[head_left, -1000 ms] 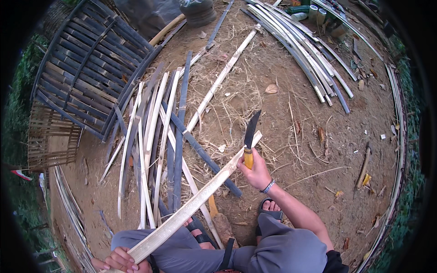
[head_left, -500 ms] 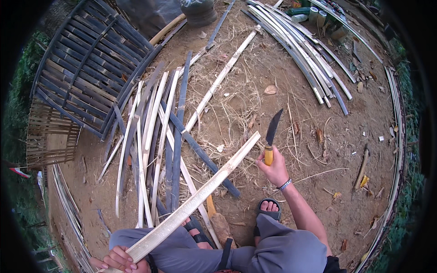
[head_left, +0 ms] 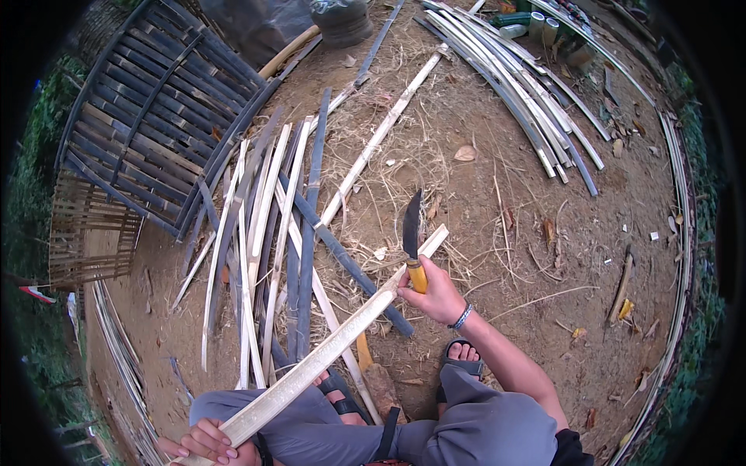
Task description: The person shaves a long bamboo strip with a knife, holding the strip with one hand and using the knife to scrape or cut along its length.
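My left hand (head_left: 208,443) is closed around the near end of a long pale bamboo strip (head_left: 311,365), which slants up and right across my lap. My right hand (head_left: 437,292) grips a knife (head_left: 417,276) by its yellow handle. The dark, curved blade points away from me, just left of the strip's far end. My right fingers are at the strip's edge; whether they touch it I cannot tell. Beneath the strip lies a dark bamboo slat (head_left: 353,268), and the yellowish handle of another tool (head_left: 364,353) shows by my left foot.
Split bamboo strips (head_left: 260,210) lie piled on the left, with another bundle (head_left: 528,85) at the far right. A dark slatted bamboo frame (head_left: 148,101) stands far left. Fibre shavings (head_left: 396,179) litter the dirt. A stick-like tool (head_left: 620,289) lies at right; bottles (head_left: 536,27) stand behind.
My right hand has moved left with the knife, from beside the strip's far end to its edge. My left hand keeps its hold on the strip, which stays nearly still.
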{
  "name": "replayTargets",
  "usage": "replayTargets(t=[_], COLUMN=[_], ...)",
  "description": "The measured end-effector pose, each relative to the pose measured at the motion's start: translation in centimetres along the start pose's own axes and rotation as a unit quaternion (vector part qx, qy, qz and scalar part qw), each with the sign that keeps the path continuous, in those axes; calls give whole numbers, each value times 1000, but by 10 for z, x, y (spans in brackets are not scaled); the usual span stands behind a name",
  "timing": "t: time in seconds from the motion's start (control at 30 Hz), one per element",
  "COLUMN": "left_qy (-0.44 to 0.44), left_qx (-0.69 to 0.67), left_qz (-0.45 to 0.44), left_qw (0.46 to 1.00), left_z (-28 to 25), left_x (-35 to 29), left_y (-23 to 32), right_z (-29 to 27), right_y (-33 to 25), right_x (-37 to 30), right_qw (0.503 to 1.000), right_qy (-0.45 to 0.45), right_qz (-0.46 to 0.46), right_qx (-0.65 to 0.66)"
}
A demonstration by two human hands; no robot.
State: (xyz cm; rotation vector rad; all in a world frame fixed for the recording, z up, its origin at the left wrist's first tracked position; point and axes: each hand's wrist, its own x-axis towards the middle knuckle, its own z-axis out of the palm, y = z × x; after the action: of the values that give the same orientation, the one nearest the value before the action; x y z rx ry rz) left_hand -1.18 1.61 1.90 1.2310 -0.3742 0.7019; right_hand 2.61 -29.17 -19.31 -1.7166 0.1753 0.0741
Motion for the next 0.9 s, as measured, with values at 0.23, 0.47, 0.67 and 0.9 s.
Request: replayTargets(t=[0.23,0.47,0.67,0.9], left_qy=[3,-1,-7,3], left_qx=[2,-14,-18,-25], left_qz=[2,-1,-1,-9], left_qw=[1000,1000,1000,1000], left_z=[0,1,1,-2], left_x=[0,0,0,2], left_y=[-1,-1,-1,-2], right_z=[2,16,24,20], right_y=[7,6,16,10], right_x=[3,-8,-13,-23], right_qw=[998,993,983,975], right_qy=[-15,45,95,134], right_qz=[-51,-62,-111,-91], right_qx=[-34,-89,-110,-152])
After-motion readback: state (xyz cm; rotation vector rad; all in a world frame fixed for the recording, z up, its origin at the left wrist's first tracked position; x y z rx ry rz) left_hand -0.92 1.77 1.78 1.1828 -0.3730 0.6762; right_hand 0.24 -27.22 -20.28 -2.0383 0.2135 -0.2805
